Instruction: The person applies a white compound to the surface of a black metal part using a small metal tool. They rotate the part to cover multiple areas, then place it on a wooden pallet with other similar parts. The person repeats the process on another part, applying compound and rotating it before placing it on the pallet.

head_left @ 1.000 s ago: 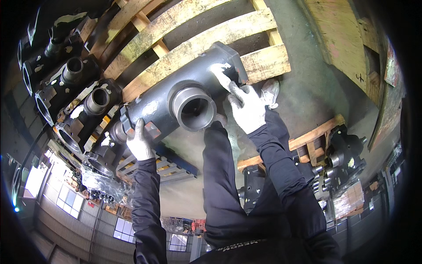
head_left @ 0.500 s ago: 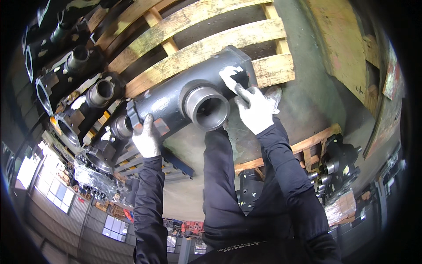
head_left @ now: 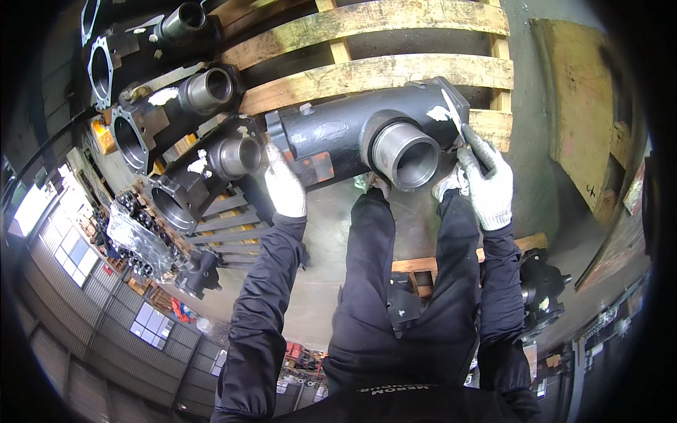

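Note:
A large black cast cylinder housing (head_left: 331,134) lies across the pallet edge, its bare metal round port (head_left: 405,156) facing me. My left hand (head_left: 285,185), in a white glove, is at the housing's left end, fingers stretched out along its corner; whether they press on it I cannot tell. My gloved right hand (head_left: 488,182) is closed on a putty knife (head_left: 452,110), its thin blade pointing up along the right end flange. Close to the blade is a white filler patch (head_left: 438,113) on the housing.
Several similar black housings (head_left: 159,116) with white patches stand at the left. A slatted wooden pallet (head_left: 374,74) lies under the far side. At the right is a wooden board (head_left: 575,106). Behind my legs sit another pallet (head_left: 532,243) and black castings (head_left: 543,285).
The view has shifted, so the housing sits farther right. My left hand has loosened from its thumb-over hold on the end. My right hand has moved from the white patch toward the end flange.

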A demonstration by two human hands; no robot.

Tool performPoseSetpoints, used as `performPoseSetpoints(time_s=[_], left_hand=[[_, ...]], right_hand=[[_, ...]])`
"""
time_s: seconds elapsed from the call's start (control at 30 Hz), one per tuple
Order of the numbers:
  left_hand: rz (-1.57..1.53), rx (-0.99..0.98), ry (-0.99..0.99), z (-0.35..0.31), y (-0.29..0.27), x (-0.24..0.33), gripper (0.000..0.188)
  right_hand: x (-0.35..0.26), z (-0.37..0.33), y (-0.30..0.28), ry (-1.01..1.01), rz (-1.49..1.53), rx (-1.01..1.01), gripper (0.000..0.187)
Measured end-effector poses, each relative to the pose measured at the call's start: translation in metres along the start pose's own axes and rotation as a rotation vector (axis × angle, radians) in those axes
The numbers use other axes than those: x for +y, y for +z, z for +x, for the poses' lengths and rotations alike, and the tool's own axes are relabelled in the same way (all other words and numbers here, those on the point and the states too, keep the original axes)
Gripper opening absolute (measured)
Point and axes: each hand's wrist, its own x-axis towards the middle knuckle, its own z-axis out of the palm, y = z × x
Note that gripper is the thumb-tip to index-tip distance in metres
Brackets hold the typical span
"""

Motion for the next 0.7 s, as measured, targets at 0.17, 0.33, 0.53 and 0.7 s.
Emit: performPoseSetpoints(time_s=[0.17, 0.33, 0.53, 0.7], left_hand=[[0.014, 0.009, 0.181, -0.007, 0.005, 0.007, 0.058], [-0.134, -0.068, 0.064, -0.01, 0.006, 0.011, 0.056], [-0.147, -0.099, 0.076, -0.006, 0.005, 0.008, 0.058], [-0.197, -0.1, 0.034, -0.007, 0.004, 0.004, 0.06]], right_hand=[[-0.053, -0.024, 0.021, -0.237, -0.218, -0.147, 0.036], [-0.052, -0.086, 0.07, -0.116, -0.174, -0.312, 0.037], [-0.021, -0.083, 0.149, -0.012, -0.088, -0.157, 0.039], [-0.019, -0.071, 0.16, -0.21, -0.404, -0.092, 0.037]])
